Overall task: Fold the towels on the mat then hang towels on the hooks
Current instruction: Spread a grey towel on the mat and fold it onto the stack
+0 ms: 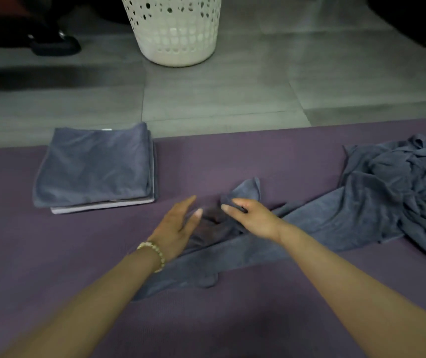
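Towel in play: a grey towel [232, 251] lies twisted across the mat [51, 254], its far end running into the loose heap [400, 182] on the right.
Right hand [252, 219]: pinches a bunched corner, fingers curled round the cloth.
Left hand [177, 227]: flat, fingers straight, at the towel's left edge, holding nothing.
Snag risk: a pull now could drag the heap along; the two look tangled.
Fold risk: left twisted, it would likely fold lumpy.
Folded stack [93, 166]: off to the left; a wide sweep could knock it askew.

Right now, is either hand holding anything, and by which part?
The right hand pinches the stretched-out towel by its bunched end. The left hand is open, fingers straight, gripping nothing.
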Demonstrator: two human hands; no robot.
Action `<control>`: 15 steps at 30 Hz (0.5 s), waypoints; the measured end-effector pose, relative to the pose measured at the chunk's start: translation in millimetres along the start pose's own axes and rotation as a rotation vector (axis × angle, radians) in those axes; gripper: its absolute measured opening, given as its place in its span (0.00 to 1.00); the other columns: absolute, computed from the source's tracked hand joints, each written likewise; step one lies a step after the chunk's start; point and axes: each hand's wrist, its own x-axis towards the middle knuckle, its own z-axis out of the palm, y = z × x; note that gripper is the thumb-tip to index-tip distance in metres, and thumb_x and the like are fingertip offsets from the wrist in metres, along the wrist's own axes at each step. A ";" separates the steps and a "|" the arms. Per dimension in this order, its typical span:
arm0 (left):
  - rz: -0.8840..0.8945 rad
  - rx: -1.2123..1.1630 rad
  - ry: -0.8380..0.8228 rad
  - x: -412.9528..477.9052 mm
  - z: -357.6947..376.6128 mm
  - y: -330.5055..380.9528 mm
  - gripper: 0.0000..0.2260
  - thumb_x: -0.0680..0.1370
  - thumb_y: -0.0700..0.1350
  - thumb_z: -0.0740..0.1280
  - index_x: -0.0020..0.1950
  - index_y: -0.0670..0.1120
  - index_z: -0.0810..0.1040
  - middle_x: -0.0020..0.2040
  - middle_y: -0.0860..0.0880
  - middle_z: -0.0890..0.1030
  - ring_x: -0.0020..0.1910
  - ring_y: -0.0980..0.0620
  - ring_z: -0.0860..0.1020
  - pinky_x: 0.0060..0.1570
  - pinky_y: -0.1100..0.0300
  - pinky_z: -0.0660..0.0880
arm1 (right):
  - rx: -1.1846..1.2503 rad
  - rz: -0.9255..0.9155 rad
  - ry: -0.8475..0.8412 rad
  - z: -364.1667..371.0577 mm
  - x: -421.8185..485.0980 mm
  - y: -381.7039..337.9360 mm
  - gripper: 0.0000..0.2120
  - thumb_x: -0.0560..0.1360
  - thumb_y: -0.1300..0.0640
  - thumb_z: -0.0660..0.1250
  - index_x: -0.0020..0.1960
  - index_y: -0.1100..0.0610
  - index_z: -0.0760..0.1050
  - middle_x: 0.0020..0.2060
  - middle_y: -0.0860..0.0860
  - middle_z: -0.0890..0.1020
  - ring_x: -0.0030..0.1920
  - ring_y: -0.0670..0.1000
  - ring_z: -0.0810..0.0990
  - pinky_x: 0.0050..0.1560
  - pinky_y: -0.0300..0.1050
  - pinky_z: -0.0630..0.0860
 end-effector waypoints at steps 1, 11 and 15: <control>0.016 -0.091 -0.015 2.2 -0.3 16.0 0.22 0.81 0.52 0.55 0.75 0.50 0.60 0.72 0.54 0.63 0.72 0.59 0.59 0.69 0.68 0.51 | 0.090 -0.030 -0.008 -8.6 -9.2 -16.7 0.18 0.80 0.50 0.61 0.42 0.66 0.71 0.35 0.53 0.69 0.39 0.47 0.68 0.44 0.43 0.68; 0.011 -0.312 -0.115 -53.7 -80.3 193.9 0.30 0.79 0.66 0.48 0.66 0.48 0.75 0.60 0.54 0.76 0.61 0.54 0.74 0.66 0.61 0.65 | 0.315 -0.209 -0.073 -110.0 -124.9 -212.6 0.12 0.80 0.54 0.60 0.48 0.60 0.78 0.42 0.53 0.84 0.44 0.47 0.81 0.52 0.39 0.77; 0.080 -0.402 -0.023 -108.0 -151.7 231.1 0.33 0.69 0.72 0.60 0.59 0.47 0.80 0.58 0.49 0.81 0.58 0.52 0.78 0.67 0.53 0.69 | 0.172 -0.270 -0.056 -136.8 -176.3 -283.0 0.11 0.73 0.49 0.66 0.42 0.57 0.77 0.37 0.51 0.79 0.39 0.45 0.76 0.44 0.38 0.71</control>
